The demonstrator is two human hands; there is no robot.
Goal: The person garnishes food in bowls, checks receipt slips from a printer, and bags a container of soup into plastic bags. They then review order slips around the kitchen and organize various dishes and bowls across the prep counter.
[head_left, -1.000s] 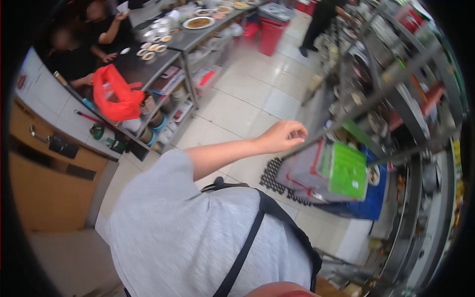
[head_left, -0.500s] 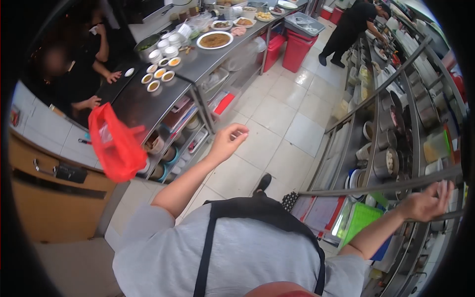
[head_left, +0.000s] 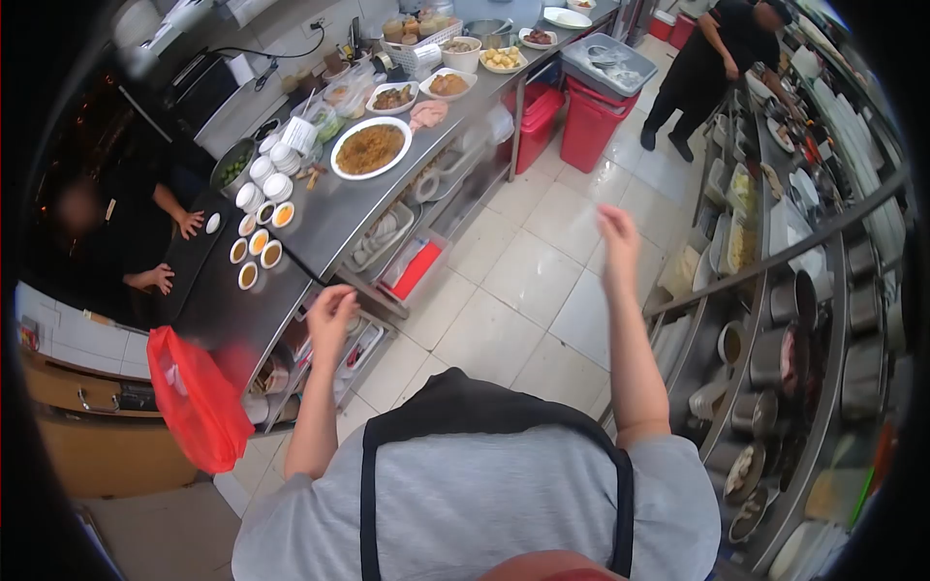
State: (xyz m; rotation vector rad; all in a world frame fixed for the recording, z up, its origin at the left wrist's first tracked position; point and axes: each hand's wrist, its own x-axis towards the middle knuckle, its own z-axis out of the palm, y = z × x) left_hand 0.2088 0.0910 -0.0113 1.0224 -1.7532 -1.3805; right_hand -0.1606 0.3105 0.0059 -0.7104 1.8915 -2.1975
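Observation:
My left hand (head_left: 332, 308) is raised in front of the counter (head_left: 325, 218), near its lower shelves, with its fingers loosely bent, slightly apart and nothing seen in them. To the right, my right hand (head_left: 617, 232) hangs in the air above the tiled floor, a little blurred, fingers loosely apart and no object visible in it. Nearest my left hand on the counter top are small sauce cups (head_left: 259, 242) and a large white plate of brown food (head_left: 371, 149). At the counter's near end stands a red plastic bag (head_left: 197, 397).
Stacked white cups (head_left: 276, 167) and dishes of food line the counter. Two co-worker hands (head_left: 189, 225) rest near its far left side. Red bins (head_left: 593, 121) stand beyond. A co-worker in black (head_left: 699, 73) is at the right-hand shelves, which hold pots (head_left: 775, 360).
The view has turned and moved toward the counter. My right hand has swung from the right shelving to over the floor. My left hand now appears closer to the counter.

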